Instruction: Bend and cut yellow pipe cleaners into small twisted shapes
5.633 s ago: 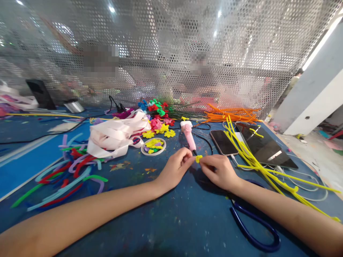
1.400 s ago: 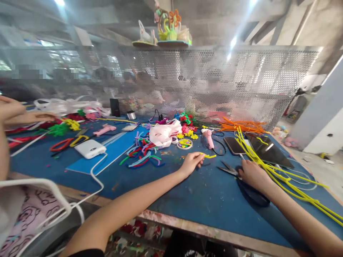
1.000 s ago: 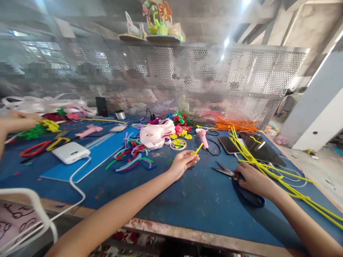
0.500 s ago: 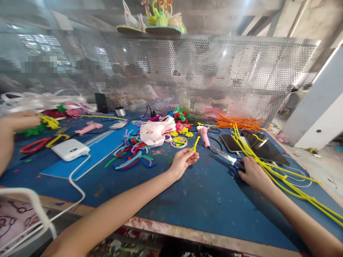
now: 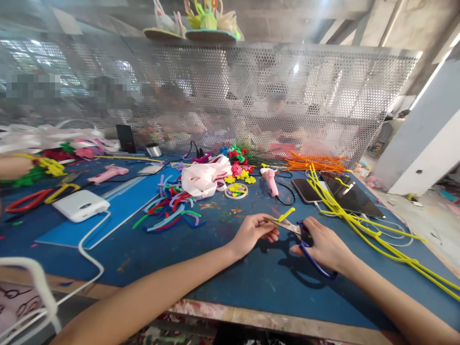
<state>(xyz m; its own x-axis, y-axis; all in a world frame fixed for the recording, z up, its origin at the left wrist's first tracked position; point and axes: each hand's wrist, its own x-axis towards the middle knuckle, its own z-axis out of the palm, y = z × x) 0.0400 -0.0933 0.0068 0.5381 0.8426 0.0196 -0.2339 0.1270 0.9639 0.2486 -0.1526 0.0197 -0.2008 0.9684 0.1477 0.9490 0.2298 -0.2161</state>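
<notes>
My left hand [image 5: 253,234] pinches a short piece of yellow pipe cleaner [image 5: 286,214], its free end pointing up and to the right. In my right hand [image 5: 325,244] is a pair of scissors [image 5: 316,262] with dark blue handles. The scissor blades reach left to the fingertips of my left hand, against the lower part of the yellow piece. Whether the blades are fully closed is hard to make out. Long yellow pipe cleaners [image 5: 362,232] lie to the right of my right hand.
Beyond my hands are a pink glue gun [image 5: 271,182], a round dish [image 5: 236,197] of small pieces, a phone [image 5: 306,190] and a tablet [image 5: 354,194]. Coloured pipe cleaner pieces [image 5: 172,211] and a white power bank [image 5: 81,206] lie left. A co-worker's hand [image 5: 16,167] is at far left.
My right hand has lifted the scissors off the table and brought them left to the yellow piece. My left hand has moved slightly right and lower, tilting the piece rightward. The view has shifted slightly.
</notes>
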